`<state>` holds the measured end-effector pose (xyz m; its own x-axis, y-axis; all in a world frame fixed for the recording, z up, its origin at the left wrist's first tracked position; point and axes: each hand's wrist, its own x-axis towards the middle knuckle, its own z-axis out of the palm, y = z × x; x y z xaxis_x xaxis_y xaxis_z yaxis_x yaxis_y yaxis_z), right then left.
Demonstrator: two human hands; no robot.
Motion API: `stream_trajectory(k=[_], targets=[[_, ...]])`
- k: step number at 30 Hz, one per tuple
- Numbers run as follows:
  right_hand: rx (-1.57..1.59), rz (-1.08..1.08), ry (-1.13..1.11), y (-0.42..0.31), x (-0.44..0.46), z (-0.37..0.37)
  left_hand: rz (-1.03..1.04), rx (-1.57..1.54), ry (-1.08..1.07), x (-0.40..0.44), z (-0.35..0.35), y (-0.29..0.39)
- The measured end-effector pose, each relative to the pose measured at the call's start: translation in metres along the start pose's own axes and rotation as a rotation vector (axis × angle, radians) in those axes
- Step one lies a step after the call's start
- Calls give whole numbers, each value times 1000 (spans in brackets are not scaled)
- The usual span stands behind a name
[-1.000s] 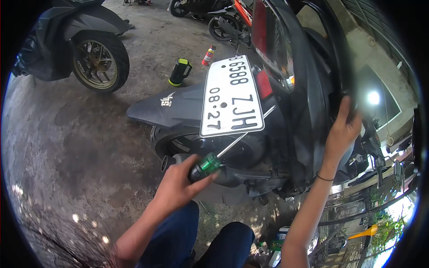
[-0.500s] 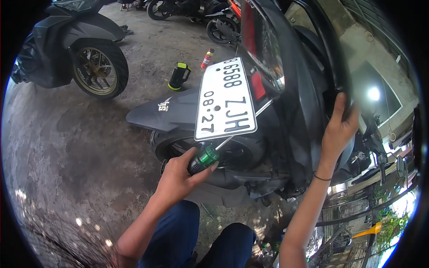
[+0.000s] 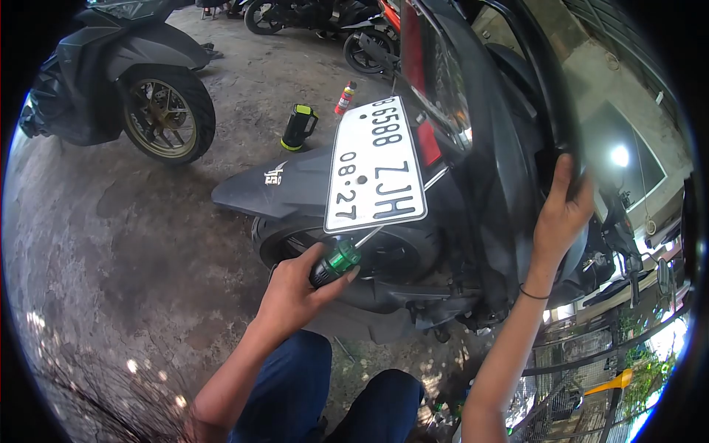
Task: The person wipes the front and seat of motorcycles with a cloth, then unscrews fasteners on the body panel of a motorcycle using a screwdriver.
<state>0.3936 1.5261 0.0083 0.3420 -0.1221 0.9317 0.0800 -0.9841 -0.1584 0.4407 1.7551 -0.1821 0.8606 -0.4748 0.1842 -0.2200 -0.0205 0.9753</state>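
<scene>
My left hand (image 3: pixel 295 292) is closed round the green and black handle of a screwdriver (image 3: pixel 341 260). Its metal shaft runs up to the right, passing behind the white number plate (image 3: pixel 377 166), and shows again near the red reflector (image 3: pixel 428 142). The tip is hidden among the dark parts under the scooter's tail. My right hand (image 3: pixel 559 221) is wrapped round the black grab rail (image 3: pixel 550 88) at the scooter's rear; some of its fingers are out of sight behind it. Below the plate are the dark rear mudguard (image 3: pixel 295 181) and the rear wheel (image 3: pixel 399 255).
On the concrete floor beyond the mudguard stand a black and yellow-green lamp (image 3: pixel 299 127) and a red spray can (image 3: pixel 345 98). Another scooter's front wheel (image 3: pixel 166 118) is at the left. More motorbikes (image 3: pixel 295 18) are parked at the back.
The view has shifted very slightly, so the plate and floor objects sit a little farther right. Both hands keep their holds, and the screwdriver is in nearly the same place.
</scene>
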Motion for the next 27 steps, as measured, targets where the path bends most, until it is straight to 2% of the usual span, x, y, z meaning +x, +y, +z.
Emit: stream_trajectory(k=[10,20,23,27], targets=[[-30,36,-5,-1,0,-1,-12,15,9,3,1,4],[-7,-115,99,3,2,4,41,41,93,18,-7,3],[5,-133,105,3,2,5,-31,1,50,22,-10,4],[5,-138,108,4,3,6,-29,-23,15,26,-10,-2]])
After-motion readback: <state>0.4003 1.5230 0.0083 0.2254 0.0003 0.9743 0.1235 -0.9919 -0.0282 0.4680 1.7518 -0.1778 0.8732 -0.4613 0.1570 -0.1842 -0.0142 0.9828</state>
